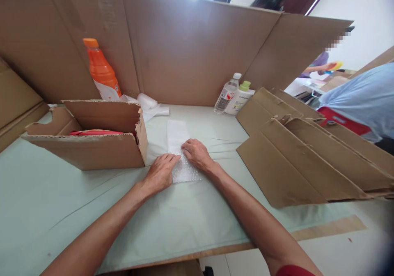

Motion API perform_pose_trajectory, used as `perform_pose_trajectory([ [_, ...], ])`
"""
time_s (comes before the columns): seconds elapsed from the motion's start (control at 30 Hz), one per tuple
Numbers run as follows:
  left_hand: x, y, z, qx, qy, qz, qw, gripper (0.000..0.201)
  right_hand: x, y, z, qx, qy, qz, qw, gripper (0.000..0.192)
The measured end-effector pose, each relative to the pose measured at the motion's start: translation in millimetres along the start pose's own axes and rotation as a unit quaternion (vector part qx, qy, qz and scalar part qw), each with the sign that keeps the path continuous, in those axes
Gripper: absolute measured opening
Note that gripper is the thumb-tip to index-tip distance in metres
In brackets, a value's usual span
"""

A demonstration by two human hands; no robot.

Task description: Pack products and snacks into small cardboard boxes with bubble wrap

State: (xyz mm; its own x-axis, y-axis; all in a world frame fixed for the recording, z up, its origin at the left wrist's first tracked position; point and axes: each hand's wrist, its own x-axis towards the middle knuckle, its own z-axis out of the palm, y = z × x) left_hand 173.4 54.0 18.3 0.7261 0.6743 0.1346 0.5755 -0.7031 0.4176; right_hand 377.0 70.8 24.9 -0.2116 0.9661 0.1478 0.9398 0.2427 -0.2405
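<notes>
A red sleeve (292, 270) and the arms (113, 226) are nearest, above the table (191, 222). The left hand (161, 170) lies at the left edge of the bubble wrap (187, 172), the right hand (198, 155) at its right, fingertips close together; whether they pinch it, I cannot tell. The wrap is between the box (101, 155) and the cardboard (292, 165). Being light, it could slide or crease under uneven pressing; a wide elbow might push the cardboard.
</notes>
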Motion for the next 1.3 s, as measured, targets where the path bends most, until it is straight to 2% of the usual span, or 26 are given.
perform_pose_trajectory([
  [0.1, -10, 8, -6.0, 0.001, -0.011, 0.005, 1.000, 0.069, -7, -5, -11, 0.021, -0.030, -0.015, 0.999, 0.024],
  [0.17, -23, 15, -11.1, -0.001, -0.024, 0.009, 1.000, 0.066, -24, -9, -21, 0.041, -0.059, -0.036, 0.997, 0.027],
  [0.23, -40, 21, -16.4, -0.004, -0.035, 0.014, 0.999, 0.064, -49, -13, -29, 0.072, -0.073, -0.057, 0.993, 0.032],
  [0.33, -67, 27, -22.0, -0.008, -0.051, 0.025, 0.998, 0.060, -95, -15, -35, 0.093, -0.059, -0.085, 0.990, 0.047],
  [0.47, -87, 22, -20.0, -0.028, -0.042, 0.037, 0.998, 0.061, -134, -21, -34, 0.022, -0.058, -0.105, 0.993, 0.067],
  [0.57, -83, 15, -14.4, -0.031, -0.011, 0.016, 0.999, 0.068, -132, -33, -23, -0.015, -0.055, -0.116, 0.992, 0.064],
  [0.7, -74, 8, -13.6, -0.047, -0.026, -0.005, 0.999, 0.071, -116, -44, -4, 0.016, -0.024, -0.136, 0.990, 0.043],
  [0.83, -90, 4, -21.7, -0.106, -0.042, 0.024, 0.993, 0.076, -118, -43, 1, 0.177, 0.027, -0.085, 0.980, 0.034],
  [0.93, -105, 7, -25.5, -0.200, -0.043, 0.024, 0.978, 0.078, -122, -45, -8, 0.317, -0.012, 0.007, 0.948, 0.028],
  [1.0, -107, 12, -23.9, -0.243, -0.020, -0.039, 0.969, 0.068, -121, -49, -15, 0.379, -0.064, 0.053, 0.922, 0.025],
  [1.07, -102, 17, -19.2, -0.258, 0.012, -0.122, 0.958, 0.044, -119, -52, -22, 0.416, -0.082, 0.077, 0.902, 0.026],
  [1.13, -92, 21, -13.5, -0.250, 0.038, -0.181, 0.950, 0.022, -120, -54, -28, 0.417, -0.031, 0.110, 0.902, 0.028],
  [1.23, -79, 21, -8.6, -0.240, 0.053, -0.213, 0.946, 0.015, -135, -57, -37, 0.335, 0.126, 0.151, 0.921, 0.026],
  [1.3, -75, 18, -8.3, -0.241, 0.052, -0.222, 0.943, 0.011, -151, -63, -42, 0.256, 0.199, 0.104, 0.940, 0.020],
])
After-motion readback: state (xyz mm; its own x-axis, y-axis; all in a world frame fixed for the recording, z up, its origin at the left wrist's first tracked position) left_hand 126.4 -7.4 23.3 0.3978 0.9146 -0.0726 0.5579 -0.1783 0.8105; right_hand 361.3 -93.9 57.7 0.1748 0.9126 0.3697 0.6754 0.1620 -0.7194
